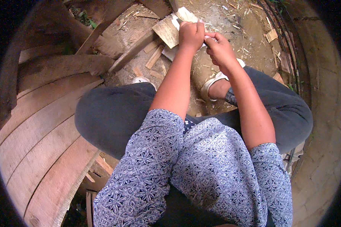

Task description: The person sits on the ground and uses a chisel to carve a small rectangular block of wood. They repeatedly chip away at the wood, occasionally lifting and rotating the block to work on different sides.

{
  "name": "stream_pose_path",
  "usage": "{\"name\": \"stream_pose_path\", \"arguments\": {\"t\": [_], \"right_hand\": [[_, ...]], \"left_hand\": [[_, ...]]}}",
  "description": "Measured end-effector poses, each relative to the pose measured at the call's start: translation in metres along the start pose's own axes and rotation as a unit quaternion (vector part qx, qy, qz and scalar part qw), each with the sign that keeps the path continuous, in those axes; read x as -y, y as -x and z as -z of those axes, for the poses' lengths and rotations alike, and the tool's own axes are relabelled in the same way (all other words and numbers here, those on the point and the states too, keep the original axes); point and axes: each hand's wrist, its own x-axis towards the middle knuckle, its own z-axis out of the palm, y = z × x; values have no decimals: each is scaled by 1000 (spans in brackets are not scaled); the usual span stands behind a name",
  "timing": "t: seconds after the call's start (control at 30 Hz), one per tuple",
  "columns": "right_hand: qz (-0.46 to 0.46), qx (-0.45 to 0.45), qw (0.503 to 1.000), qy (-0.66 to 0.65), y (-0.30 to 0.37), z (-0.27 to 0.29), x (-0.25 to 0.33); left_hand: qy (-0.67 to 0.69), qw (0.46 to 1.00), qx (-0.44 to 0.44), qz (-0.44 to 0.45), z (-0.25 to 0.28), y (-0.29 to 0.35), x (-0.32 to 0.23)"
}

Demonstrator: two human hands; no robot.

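One left hand (192,34), one right hand (219,50) beside it: fingers curled, contents too hidden to tell. One wood block (165,34), right edge at the left hand. Open ground (250,49) rightward, with wood chips (271,36).

The floor (250,49) is brown, bare-looking ground, littered with pale wood shavings and scattered wood scraps (271,36), thickest toward the far side. Along the left, long wide planks (45,140) lie side by side, their edges bowed by the lens. Beyond them, rough dark boards (57,22) stand or lean at angles, with a small green plant (87,19) showing in a gap. Down the right run black cables (291,34), beside a dull brown surface (326,83) with faint block-like lines; whether it is wall or paving is unclear. The light is soft, brightest on the far floor.
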Motion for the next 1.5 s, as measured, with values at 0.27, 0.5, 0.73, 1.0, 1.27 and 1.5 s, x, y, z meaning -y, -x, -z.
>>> {"name": "stream_pose_path", "arguments": {"t": [0.27,0.5,0.73,1.0,1.27,1.5], "right_hand": [[36,-5,999,6,-23,-20,1],[-3,64,994,-92,-13,-6,-10],[10,78,996,-29,-2,-12,-6],[17,-12,1000,16,13,-10,-16],[52,-21,998,23,3,-13,-21],[113,-57,991,43,-16,-28,-28]], "left_hand": [[3,1000,-9,7,11,-17,25],[-65,998,0,21,14,-3,9],[-48,998,-25,44,30,11,1],[10,999,29,31,16,17,-5],[26,1000,-13,0,15,15,0],[5,999,-5,-45,17,0,26]]}}
